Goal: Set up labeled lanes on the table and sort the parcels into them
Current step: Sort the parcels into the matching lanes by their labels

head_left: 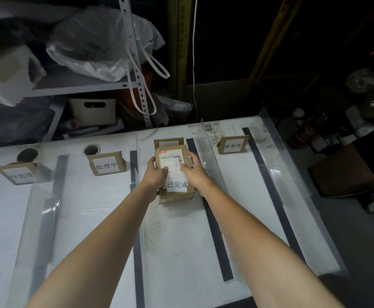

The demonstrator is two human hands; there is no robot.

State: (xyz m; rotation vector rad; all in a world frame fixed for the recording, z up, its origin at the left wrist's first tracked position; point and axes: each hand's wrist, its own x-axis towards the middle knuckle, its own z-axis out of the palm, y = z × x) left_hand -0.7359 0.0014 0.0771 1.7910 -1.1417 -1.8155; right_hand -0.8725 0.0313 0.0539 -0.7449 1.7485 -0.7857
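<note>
Item: parcel (174,174), a brown cardboard box with a barcoded shipping label (170,159) on top and a white slip reading 已完成 (177,184) on its near part. Location: far end of the third lane from the left, just in front of a cardboard sign stand (169,142) which it partly hides; whether it rests on the table or is held just above it cannot be told. Held from both sides: left hand (155,174) curls round the left edge with the thumb on top, right hand (195,172) grips the right edge likewise. Adjacent: dark tape strips (211,221) mark the lane borders; a clear upright divider (206,147) stands just right of the parcel, another (292,174) along the table's right edge. Other lane signs: 待处理 (21,174) at far left, 处理中 (106,166) next to it, 异常件 (232,145) beyond the divider. Surface: white table (88,218), scuffed, with two round holes (92,150) near its back edge. Surroundings: white metal shelf (81,85) behind, carrying a translucent plastic bag (97,45), a pale bin (92,111) beneath; dim clutter and a brown carton (341,172) at right.
</note>
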